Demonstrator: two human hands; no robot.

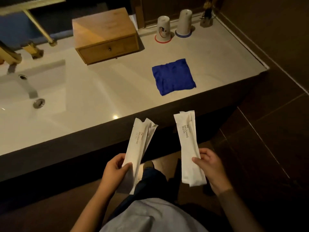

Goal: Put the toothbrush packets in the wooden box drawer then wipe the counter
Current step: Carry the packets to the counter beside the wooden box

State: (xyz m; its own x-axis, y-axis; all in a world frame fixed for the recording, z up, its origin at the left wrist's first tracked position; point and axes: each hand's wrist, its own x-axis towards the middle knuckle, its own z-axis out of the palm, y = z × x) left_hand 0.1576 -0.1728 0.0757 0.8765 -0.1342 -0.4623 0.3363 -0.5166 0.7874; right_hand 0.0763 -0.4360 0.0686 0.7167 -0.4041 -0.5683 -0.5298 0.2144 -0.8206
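Dim bathroom light falls on a pale counter (103,91) that runs across the upper half of the frame, with dark floor tiles to the right and below. At the far left sits the sink basin (33,91) with its drain (38,103), and brass tap fittings (31,49) stand behind it. Right of those, in the upper middle, a wooden box (105,35) rests on the counter, its drawer (107,50) closed. Further right lies a folded blue cloth (173,77), and behind it two upturned cups (163,29) stand on ringed coasters. At the upper right corner is a small holder (207,19), perhaps glass.

Low in the frame, off the counter's front edge, the left hand (115,171) grips a fanned bunch of toothbrush packets (140,148) by their lower end, fingers curled round them. Just right, the right hand (210,168) holds a second bunch of packets (189,144) the same way, thumb across the front.
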